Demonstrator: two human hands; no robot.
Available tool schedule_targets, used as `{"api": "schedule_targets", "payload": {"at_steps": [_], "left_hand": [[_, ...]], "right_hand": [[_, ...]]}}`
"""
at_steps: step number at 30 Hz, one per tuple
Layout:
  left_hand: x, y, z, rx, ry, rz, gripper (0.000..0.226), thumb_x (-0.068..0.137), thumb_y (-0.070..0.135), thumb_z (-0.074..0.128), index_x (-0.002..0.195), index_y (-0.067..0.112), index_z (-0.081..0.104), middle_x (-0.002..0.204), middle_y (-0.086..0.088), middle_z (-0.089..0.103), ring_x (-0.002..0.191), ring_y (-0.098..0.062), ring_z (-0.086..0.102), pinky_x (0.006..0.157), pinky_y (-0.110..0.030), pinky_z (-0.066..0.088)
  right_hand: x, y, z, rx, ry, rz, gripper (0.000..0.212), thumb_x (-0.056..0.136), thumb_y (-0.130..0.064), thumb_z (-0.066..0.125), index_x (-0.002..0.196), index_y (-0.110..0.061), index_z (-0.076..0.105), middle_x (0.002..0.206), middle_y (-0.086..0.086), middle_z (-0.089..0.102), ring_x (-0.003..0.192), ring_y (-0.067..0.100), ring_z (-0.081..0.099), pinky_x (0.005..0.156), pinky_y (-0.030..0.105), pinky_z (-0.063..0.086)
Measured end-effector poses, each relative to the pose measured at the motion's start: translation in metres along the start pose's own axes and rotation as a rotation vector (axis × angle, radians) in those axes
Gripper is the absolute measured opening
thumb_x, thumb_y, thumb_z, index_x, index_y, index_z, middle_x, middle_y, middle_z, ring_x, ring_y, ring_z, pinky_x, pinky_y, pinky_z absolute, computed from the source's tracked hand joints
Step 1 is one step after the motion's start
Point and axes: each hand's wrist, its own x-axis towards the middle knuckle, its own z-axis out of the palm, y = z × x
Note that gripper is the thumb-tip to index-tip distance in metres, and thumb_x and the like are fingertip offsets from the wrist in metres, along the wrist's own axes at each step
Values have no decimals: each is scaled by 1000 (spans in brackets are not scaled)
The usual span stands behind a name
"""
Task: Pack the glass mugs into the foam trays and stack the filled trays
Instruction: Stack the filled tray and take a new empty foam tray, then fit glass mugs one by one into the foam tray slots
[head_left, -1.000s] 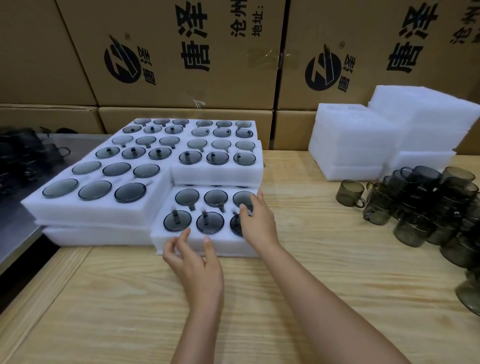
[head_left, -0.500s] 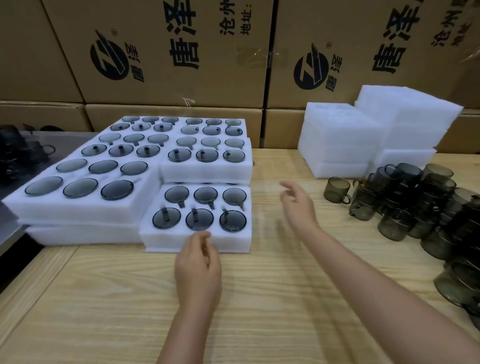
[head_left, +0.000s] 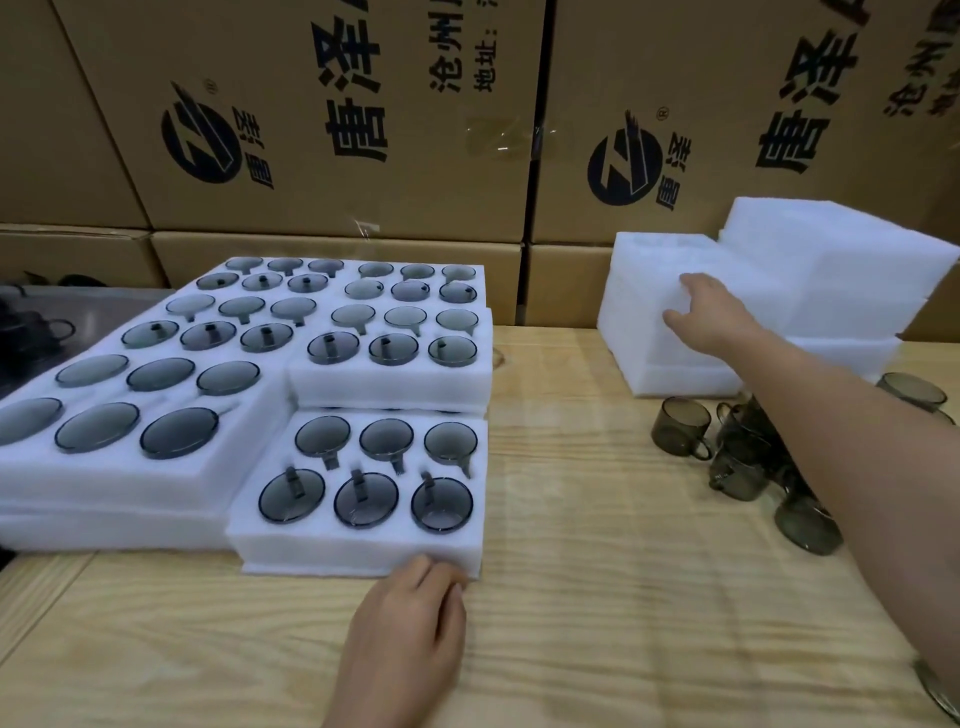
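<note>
A filled white foam tray (head_left: 311, 553) lies on the wooden table in front of me, its six pockets holding smoky glass mugs. My left hand (head_left: 410, 613) rests against its near right edge, fingers curled. Behind and left of it stand stacks of filled trays (head_left: 395, 384), (head_left: 104, 478). My right hand (head_left: 711, 312) reaches far right and touches the top of a stack of empty foam trays (head_left: 644, 291), fingers spread, holding nothing. Loose smoky mugs (head_left: 680, 428) are heaped under my right forearm.
Large printed cardboard boxes (head_left: 363, 114) wall off the back of the table. A taller pile of foam (head_left: 841, 270) stands beside the empty trays. Dark mugs (head_left: 31, 332) lie on a grey surface at far left. Bare wooden tabletop (head_left: 597, 597) lies in front.
My right hand left the filled tray and travelled right to the empty foam stack. My left hand slid to the tray's near right edge. The view moved closer.
</note>
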Motion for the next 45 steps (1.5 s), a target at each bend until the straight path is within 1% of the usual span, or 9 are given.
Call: {"api": "schedule_targets", "payload": {"at_steps": [5,13,19,25,29,36,39,42,45], "left_hand": [[1,1,-2,20,-19,-5,25,80,31,43,72,23,65,69,7,55,55,-13,55,50,-26,42],[-3,3,-3,-14,-77,-57,6,82,16,64,77,20,65,73,7,57,62,-16,57,56,-24,40],[-7,10,-18,-385,14,-302,17,89,9,62,81,23,67,66,5,64,62,-12,58,62,-25,47],[-20,11,-41,-1079,340,-650,24,97,1,43,88,9,64,75,-8,65,62,-13,54,52,-12,44],[-32,7,-50,-1127,302,-616,24,100,11,39,95,13,62,91,-6,69,78,-17,61,66,-24,46],[-48,14,-41,-890,-114,-387,33,83,39,57,116,34,61,113,17,67,107,0,60,83,-20,49],[-49,12,-41,-869,-132,-349,35,81,36,61,116,38,60,114,22,65,105,1,61,80,-20,51],[-49,12,-41,-894,-128,-352,34,81,34,61,115,35,62,113,19,67,104,-1,62,78,-18,51],[-49,12,-39,-884,-125,-354,35,81,35,60,115,34,62,113,19,67,104,-1,62,79,-19,50]], "right_hand": [[5,-6,6,46,119,14,37,93,-21,55,122,-3,41,124,19,47,108,38,49,82,37,38],[-74,-26,-31,300,347,-67,41,85,-48,59,103,-16,42,103,-2,44,90,16,42,75,31,34],[-220,-20,-33,451,462,-295,29,86,-33,60,104,-13,48,109,-4,46,99,11,45,80,21,33],[-352,13,-9,505,345,-308,23,77,-42,54,92,-26,51,145,-1,30,135,9,28,97,34,38],[-397,30,10,493,179,-293,21,75,-33,59,92,-35,47,146,-11,37,134,7,34,102,6,23],[-411,34,29,464,28,-314,25,76,-28,60,99,-30,50,147,-15,35,135,7,35,104,10,25],[-412,35,26,555,14,-332,36,81,-39,54,114,-28,51,148,-12,35,134,6,36,106,17,29],[-405,40,16,508,211,-218,38,87,-39,47,120,-21,53,146,-7,39,107,10,53,88,19,41],[-380,56,-7,110,567,-37,45,88,-32,44,120,-3,55,123,16,55,91,34,52,82,38,38]]}}
